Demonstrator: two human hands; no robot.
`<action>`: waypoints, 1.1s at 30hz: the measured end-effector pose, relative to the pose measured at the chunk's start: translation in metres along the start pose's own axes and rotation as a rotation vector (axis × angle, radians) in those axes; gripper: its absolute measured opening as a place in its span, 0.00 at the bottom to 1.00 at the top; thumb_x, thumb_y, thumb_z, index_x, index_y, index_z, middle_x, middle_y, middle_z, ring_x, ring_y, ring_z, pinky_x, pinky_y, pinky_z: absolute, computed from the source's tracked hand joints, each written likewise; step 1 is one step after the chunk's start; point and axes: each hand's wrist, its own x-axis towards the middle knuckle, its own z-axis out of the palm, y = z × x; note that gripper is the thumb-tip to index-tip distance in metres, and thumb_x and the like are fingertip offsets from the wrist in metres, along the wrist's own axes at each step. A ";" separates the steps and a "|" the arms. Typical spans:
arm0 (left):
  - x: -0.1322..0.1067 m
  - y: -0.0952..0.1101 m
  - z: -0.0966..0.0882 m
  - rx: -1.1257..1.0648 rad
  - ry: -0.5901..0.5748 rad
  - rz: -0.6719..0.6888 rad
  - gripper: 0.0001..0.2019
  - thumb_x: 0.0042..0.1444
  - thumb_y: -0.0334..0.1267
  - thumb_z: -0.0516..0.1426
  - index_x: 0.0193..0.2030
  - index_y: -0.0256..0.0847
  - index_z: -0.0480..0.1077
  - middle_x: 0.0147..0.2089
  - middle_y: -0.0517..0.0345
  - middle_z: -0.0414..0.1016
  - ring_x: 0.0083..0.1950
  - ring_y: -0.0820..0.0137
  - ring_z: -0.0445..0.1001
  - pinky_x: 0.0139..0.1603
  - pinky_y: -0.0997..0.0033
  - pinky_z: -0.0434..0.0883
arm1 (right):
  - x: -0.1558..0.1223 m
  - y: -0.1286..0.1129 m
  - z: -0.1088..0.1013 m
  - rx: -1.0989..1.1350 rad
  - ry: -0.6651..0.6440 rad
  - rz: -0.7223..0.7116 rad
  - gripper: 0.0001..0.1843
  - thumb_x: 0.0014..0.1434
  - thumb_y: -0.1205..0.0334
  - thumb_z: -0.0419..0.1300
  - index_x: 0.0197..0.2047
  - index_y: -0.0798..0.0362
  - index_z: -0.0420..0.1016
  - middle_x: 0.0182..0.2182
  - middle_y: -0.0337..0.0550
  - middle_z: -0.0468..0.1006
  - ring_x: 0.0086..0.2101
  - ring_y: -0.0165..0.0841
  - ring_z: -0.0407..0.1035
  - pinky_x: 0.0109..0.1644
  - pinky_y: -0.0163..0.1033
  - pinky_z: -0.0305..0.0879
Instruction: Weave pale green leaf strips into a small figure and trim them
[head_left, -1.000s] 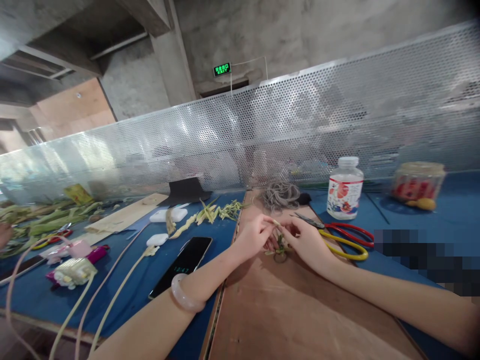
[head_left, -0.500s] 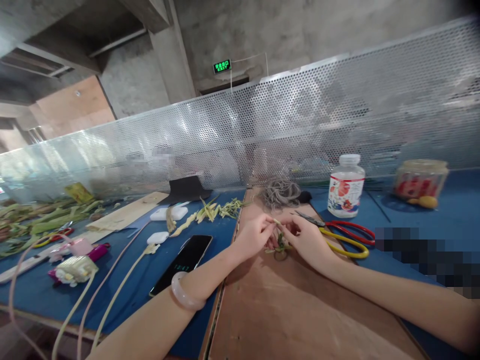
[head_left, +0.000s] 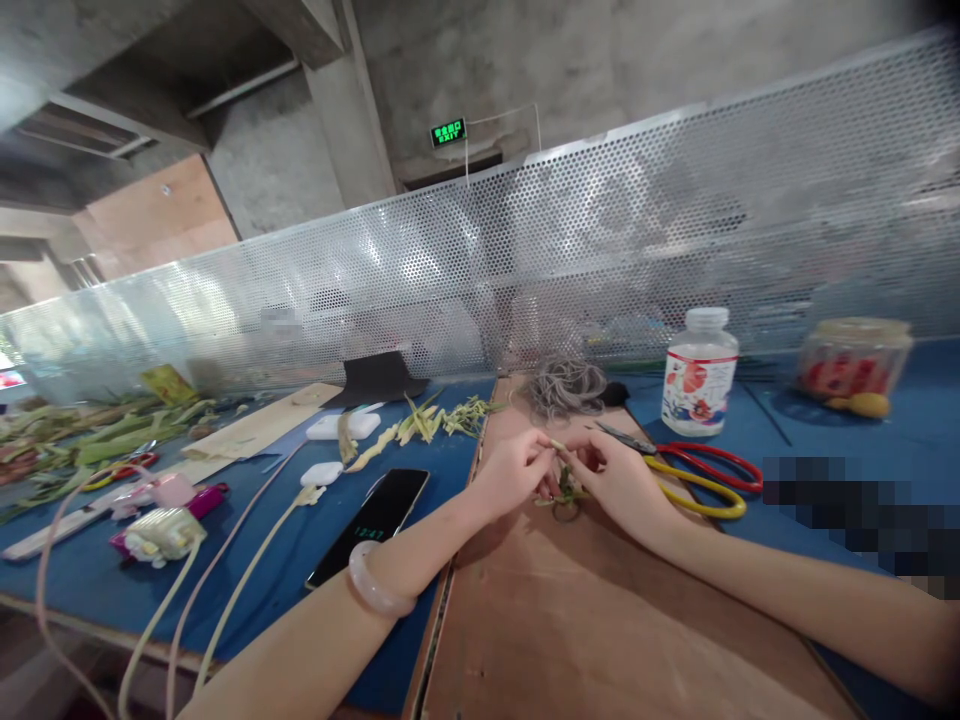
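Note:
Over a brown wooden board (head_left: 570,620), my left hand (head_left: 517,468) and my right hand (head_left: 611,485) meet with their fingertips together. Both pinch a thin, pale green plant strip (head_left: 557,444), one hand at each side. Below the fingers hangs or lies a small green leafy piece (head_left: 568,483); whether it joins the strip I cannot tell. Beyond my hands is a tangled heap of grey cord (head_left: 564,387). Scissors with one red and one yellow handle (head_left: 709,470) lie just right of my right hand.
A phone (head_left: 371,525) lies left of my left forearm, near charging cables and a white charger (head_left: 321,474). Dried leaf strips (head_left: 420,418) and husks (head_left: 120,435) spread across the blue table. A labelled plastic bottle (head_left: 699,375) and a jar (head_left: 855,362) stand at right, before a perforated metal screen (head_left: 420,260).
The whole view has shifted slightly, with things appearing a little further right. My hands keep the same pinch on the plant strip, and nothing on the table has visibly moved.

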 end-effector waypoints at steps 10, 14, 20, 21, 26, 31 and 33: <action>0.001 -0.003 0.000 0.014 -0.001 -0.005 0.14 0.57 0.44 0.47 0.41 0.36 0.63 0.22 0.58 0.72 0.21 0.74 0.70 0.23 0.76 0.68 | 0.000 -0.004 -0.002 0.026 -0.013 0.015 0.07 0.53 0.61 0.54 0.34 0.52 0.71 0.21 0.35 0.65 0.22 0.28 0.58 0.26 0.32 0.55; 0.000 -0.004 0.000 0.019 -0.002 -0.001 0.13 0.57 0.44 0.47 0.41 0.36 0.63 0.22 0.58 0.72 0.21 0.74 0.70 0.23 0.76 0.68 | 0.000 -0.005 -0.002 0.032 -0.024 0.003 0.08 0.54 0.61 0.53 0.34 0.53 0.71 0.21 0.36 0.66 0.22 0.28 0.58 0.26 0.33 0.55; 0.000 -0.004 0.001 0.032 0.003 0.002 0.13 0.57 0.43 0.47 0.40 0.35 0.63 0.22 0.57 0.71 0.20 0.74 0.70 0.22 0.76 0.68 | 0.000 -0.005 -0.002 0.020 -0.053 -0.010 0.09 0.54 0.60 0.52 0.33 0.53 0.71 0.20 0.36 0.66 0.22 0.28 0.58 0.26 0.33 0.55; 0.000 -0.004 0.001 0.030 0.001 0.001 0.13 0.57 0.43 0.47 0.40 0.35 0.63 0.22 0.57 0.71 0.20 0.74 0.70 0.23 0.75 0.68 | 0.000 -0.004 -0.002 0.015 -0.057 -0.013 0.09 0.54 0.60 0.52 0.33 0.53 0.70 0.20 0.36 0.66 0.22 0.28 0.58 0.26 0.33 0.55; 0.000 -0.002 0.001 -0.004 -0.007 0.006 0.12 0.57 0.42 0.48 0.40 0.35 0.63 0.22 0.58 0.71 0.20 0.75 0.70 0.23 0.75 0.69 | -0.001 0.000 -0.001 -0.007 -0.073 -0.014 0.07 0.54 0.61 0.52 0.32 0.54 0.69 0.23 0.37 0.69 0.24 0.29 0.60 0.27 0.34 0.56; 0.000 -0.002 0.001 -0.004 -0.007 0.004 0.11 0.57 0.41 0.48 0.39 0.35 0.63 0.22 0.58 0.71 0.21 0.75 0.70 0.23 0.75 0.69 | -0.001 0.004 0.001 0.034 -0.112 0.021 0.08 0.54 0.61 0.52 0.35 0.54 0.69 0.24 0.38 0.71 0.24 0.30 0.63 0.28 0.34 0.59; 0.000 -0.002 0.001 0.002 -0.008 0.003 0.11 0.57 0.41 0.48 0.39 0.35 0.63 0.21 0.58 0.70 0.21 0.75 0.70 0.23 0.75 0.69 | -0.001 0.005 0.001 0.036 -0.113 0.024 0.09 0.54 0.60 0.52 0.35 0.54 0.69 0.24 0.38 0.71 0.24 0.30 0.64 0.28 0.34 0.60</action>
